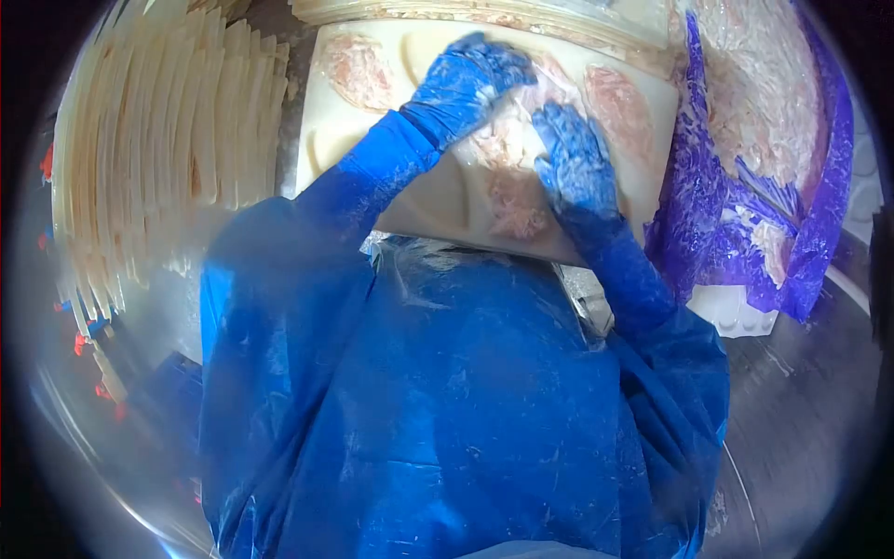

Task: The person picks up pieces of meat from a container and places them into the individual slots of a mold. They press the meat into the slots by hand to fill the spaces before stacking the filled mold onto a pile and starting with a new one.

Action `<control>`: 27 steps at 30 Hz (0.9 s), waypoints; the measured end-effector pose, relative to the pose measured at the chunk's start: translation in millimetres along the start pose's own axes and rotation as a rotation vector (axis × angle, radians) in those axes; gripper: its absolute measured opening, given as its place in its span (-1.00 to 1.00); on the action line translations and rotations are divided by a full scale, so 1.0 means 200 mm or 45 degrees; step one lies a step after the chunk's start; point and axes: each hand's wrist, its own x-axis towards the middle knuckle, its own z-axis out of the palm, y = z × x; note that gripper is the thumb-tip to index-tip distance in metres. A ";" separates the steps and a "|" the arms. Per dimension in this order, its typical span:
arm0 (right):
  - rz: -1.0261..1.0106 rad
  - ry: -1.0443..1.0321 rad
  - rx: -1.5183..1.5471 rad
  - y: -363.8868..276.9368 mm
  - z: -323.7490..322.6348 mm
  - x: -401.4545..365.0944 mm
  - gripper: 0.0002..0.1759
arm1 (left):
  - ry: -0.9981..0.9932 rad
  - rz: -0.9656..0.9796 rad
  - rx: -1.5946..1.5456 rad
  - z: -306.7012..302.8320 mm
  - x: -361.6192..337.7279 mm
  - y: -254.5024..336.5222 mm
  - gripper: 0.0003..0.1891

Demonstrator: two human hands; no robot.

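A white moulded tray (321,140) with several drop-shaped hollows lies in front of me, and pieces of raw meat rest in some of them. My left hand (480,79), in a wet blue glove, has its fingers bent over the upper edge of a pale piece of raw meat (507,135) in the middle. My right hand (575,158), gloved too and smeared with residue, lies with fingers stretched out along the right side of that meat. Other raw pieces sit at the upper left (358,73) and right (621,112) of the tray.
A long row of upright off-white trays (177,130) stands at the left. More trays (484,11) are stacked behind the work tray. To the right, a purple liner (694,186) holds a heap of raw meat (759,84). A metal surface (792,410) lies underneath.
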 end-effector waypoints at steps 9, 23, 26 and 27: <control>0.022 -0.066 0.205 0.06 -0.07 -0.01 -0.52 | -0.115 -0.067 0.287 -0.11 -0.02 -0.02 -0.47; -0.404 0.010 -0.080 0.42 0.01 0.66 -0.58 | -0.045 -0.130 -1.181 0.10 -0.04 0.39 -0.63; -0.178 0.058 0.016 0.24 0.00 0.45 -0.54 | -0.022 -0.013 -0.560 0.00 -0.01 0.20 -0.58; -0.174 0.059 -0.086 0.18 0.08 0.34 -0.47 | 0.003 0.063 -0.198 0.00 -0.02 0.08 -0.57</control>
